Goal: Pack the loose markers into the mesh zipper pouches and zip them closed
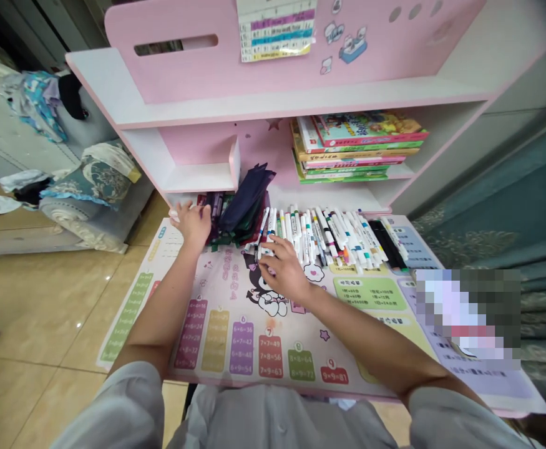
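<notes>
My left hand [191,223] rests at the back left of the desk mat [235,337], fingers curled beside a dark purple pouch [244,199] and some markers lying under it. My right hand [282,268] lies on the mat with its fingertips pinching the near end of a marker at the left end of a long row of white markers [333,237]. The row runs rightwards along the back of the desk, with several black pens [389,243] at its right end.
A pink shelf unit [277,100] stands over the desk, with a stack of books [352,146] in its right bay and a small side shelf [202,181] at left. A sofa with cushions and clothes [90,181] stands to the left on a tiled floor.
</notes>
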Tool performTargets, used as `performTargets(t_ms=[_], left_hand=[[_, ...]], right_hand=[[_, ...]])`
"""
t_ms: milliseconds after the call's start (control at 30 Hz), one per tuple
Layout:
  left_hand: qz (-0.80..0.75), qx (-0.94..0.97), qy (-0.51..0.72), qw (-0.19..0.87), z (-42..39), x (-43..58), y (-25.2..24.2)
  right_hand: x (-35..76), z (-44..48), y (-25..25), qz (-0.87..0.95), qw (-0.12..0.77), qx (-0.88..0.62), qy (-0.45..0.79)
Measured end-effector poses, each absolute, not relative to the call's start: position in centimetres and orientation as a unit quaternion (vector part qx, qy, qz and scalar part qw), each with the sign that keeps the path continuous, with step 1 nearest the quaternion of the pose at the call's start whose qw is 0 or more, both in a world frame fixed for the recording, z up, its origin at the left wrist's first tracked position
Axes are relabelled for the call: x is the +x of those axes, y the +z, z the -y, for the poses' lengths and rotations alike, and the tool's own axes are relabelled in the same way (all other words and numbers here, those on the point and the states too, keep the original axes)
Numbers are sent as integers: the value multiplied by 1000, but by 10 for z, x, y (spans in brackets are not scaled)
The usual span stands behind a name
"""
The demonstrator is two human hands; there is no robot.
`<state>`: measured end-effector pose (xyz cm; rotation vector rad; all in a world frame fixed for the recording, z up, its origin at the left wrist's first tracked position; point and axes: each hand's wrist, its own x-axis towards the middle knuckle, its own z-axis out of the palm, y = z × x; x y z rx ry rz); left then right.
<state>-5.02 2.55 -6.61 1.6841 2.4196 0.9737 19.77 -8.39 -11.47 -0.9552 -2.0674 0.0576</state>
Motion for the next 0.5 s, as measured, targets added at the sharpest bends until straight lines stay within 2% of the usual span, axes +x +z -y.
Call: performTargets(t_ms=[167, 333, 500], left_hand=[[-723, 617, 293, 99, -15, -28, -58], [-726, 621, 277, 105, -8, -20, -62], [-732, 593, 317, 111, -6, -17, -65]], right_hand=[[191, 94, -124, 838, 409, -359, 36], [192, 94, -123, 830, 425, -360, 6], [192, 94, -124, 836, 421, -353, 7]])
